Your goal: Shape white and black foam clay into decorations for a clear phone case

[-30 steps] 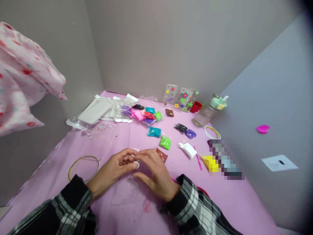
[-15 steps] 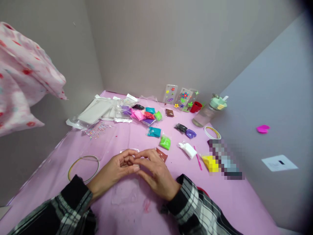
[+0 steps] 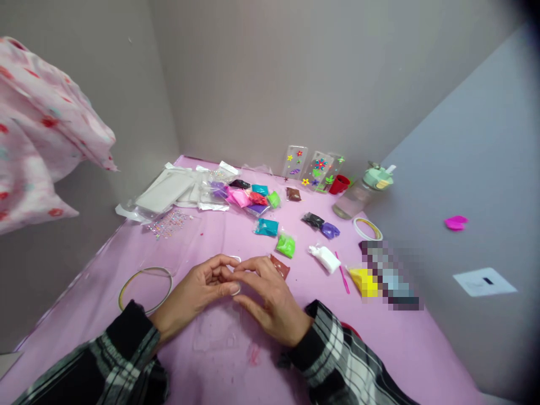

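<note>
My left hand [image 3: 205, 287] and my right hand [image 3: 270, 295] meet over the near middle of the table, fingertips together. The left fingers curl toward the thumb in a pinch. My right fingers bend in against them, its thumb a little lower. Anything between the fingertips is too small or hidden to make out. Under the hands lies a clear plastic phone case [image 3: 215, 343], and a pinkish smear or scrap [image 3: 254, 354] is beside it. Just behind the right hand sits a brown clay packet [image 3: 280, 266], partly covered by the fingers.
Clay packets, including a green one [image 3: 286, 246] and a teal one [image 3: 266, 227], lie farther back. A white glue bottle [image 3: 324, 259], pink stick [image 3: 342, 273] and yellow packet [image 3: 363, 282] are right. Decorated cases [image 3: 318, 169] and a water bottle [image 3: 358, 194] stand behind; a tape roll [image 3: 171, 289] lies left.
The fingertips have shifted slightly, and the right thumb is now a little apart from the left thumb. The rest of the table looks the same.
</note>
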`<move>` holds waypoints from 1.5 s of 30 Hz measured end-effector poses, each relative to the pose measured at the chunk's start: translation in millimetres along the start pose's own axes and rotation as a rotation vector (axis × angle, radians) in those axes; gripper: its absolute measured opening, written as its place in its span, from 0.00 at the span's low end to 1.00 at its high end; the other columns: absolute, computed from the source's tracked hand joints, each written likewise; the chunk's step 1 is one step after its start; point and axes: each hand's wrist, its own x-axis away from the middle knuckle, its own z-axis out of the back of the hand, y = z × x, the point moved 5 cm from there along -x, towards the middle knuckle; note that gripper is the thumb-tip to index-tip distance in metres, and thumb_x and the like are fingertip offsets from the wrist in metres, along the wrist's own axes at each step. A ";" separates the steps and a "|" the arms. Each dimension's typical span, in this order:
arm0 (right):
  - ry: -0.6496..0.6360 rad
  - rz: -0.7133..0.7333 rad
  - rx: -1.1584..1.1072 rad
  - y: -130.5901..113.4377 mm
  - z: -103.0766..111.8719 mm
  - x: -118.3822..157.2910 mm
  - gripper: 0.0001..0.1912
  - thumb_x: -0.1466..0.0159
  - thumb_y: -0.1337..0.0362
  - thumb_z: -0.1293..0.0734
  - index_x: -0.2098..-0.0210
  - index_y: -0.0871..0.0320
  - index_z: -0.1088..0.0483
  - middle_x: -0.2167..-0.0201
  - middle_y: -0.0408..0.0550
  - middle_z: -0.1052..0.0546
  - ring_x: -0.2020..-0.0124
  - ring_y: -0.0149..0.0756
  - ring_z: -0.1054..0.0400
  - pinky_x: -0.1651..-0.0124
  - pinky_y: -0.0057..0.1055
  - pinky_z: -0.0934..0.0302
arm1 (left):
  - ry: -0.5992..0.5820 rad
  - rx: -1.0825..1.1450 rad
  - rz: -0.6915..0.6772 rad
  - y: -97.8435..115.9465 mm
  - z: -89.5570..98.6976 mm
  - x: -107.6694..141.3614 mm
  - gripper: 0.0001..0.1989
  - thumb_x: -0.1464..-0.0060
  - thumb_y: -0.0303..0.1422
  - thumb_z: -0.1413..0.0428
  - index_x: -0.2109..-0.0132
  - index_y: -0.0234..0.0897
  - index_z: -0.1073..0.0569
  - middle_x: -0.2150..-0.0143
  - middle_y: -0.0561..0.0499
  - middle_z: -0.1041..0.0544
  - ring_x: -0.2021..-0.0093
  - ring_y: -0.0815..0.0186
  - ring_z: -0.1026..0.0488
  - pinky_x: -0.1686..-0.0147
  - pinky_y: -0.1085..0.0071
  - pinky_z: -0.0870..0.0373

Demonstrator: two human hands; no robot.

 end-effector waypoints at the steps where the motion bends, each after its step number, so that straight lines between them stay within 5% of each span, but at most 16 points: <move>1: 0.007 0.005 0.006 0.0 0.1 0.0 0.19 0.32 0.64 0.30 0.43 0.56 0.32 0.50 0.54 0.27 0.49 0.43 0.35 0.48 0.42 0.36 | 0.007 -0.002 0.001 -0.3 0.3 0.0 0.21 0.48 0.38 0.34 0.48 0.39 0.29 0.62 0.54 0.24 0.58 0.64 0.27 0.54 0.68 0.35; 6: 0.030 -0.003 0.034 1.7 0.7 -0.4 0.15 0.32 0.65 0.31 0.46 0.55 0.30 0.52 0.52 0.27 0.51 0.43 0.35 0.50 0.41 0.36 | -0.002 0.002 0.009 0.8 -1.8 -0.1 0.21 0.46 0.39 0.36 0.48 0.39 0.29 0.56 0.51 0.23 0.54 0.61 0.27 0.51 0.66 0.35; 10: 0.001 -0.008 -0.001 1.9 -0.7 -0.5 0.21 0.33 0.66 0.30 0.41 0.54 0.33 0.48 0.53 0.27 0.48 0.43 0.35 0.46 0.43 0.37 | 0.017 0.010 -0.008 2.0 -0.1 -0.1 0.20 0.46 0.38 0.35 0.49 0.39 0.29 0.59 0.53 0.24 0.55 0.63 0.27 0.50 0.66 0.35; 15: 0.037 -0.029 -0.002 2.6 0.6 0.6 0.13 0.34 0.68 0.29 0.50 0.56 0.29 0.51 0.52 0.26 0.50 0.43 0.34 0.48 0.41 0.37 | 0.008 0.013 0.000 -1.4 1.0 -0.2 0.20 0.46 0.38 0.35 0.48 0.39 0.28 0.59 0.53 0.25 0.55 0.63 0.27 0.51 0.66 0.35; 22: 0.023 -0.005 0.001 1.3 1.5 -0.7 0.20 0.33 0.64 0.29 0.43 0.55 0.31 0.49 0.53 0.26 0.48 0.43 0.34 0.46 0.42 0.37 | -0.015 0.047 0.006 -1.0 -1.2 -0.2 0.20 0.46 0.37 0.35 0.48 0.39 0.29 0.56 0.51 0.23 0.53 0.62 0.27 0.50 0.66 0.35; 33: 0.039 0.004 0.048 2.9 -0.1 -0.3 0.17 0.33 0.66 0.29 0.45 0.55 0.30 0.49 0.53 0.26 0.49 0.43 0.33 0.48 0.42 0.36 | -0.020 0.024 0.001 -1.0 -1.0 -0.4 0.20 0.46 0.36 0.35 0.48 0.40 0.29 0.63 0.56 0.27 0.58 0.65 0.28 0.53 0.67 0.34; 45: 0.040 0.007 0.026 0.2 -0.5 0.0 0.17 0.34 0.67 0.28 0.47 0.55 0.31 0.50 0.52 0.26 0.49 0.42 0.34 0.48 0.42 0.36 | -0.047 -0.002 0.006 -4.5 -0.7 -1.9 0.22 0.46 0.38 0.35 0.47 0.39 0.30 0.59 0.52 0.23 0.56 0.62 0.26 0.53 0.65 0.34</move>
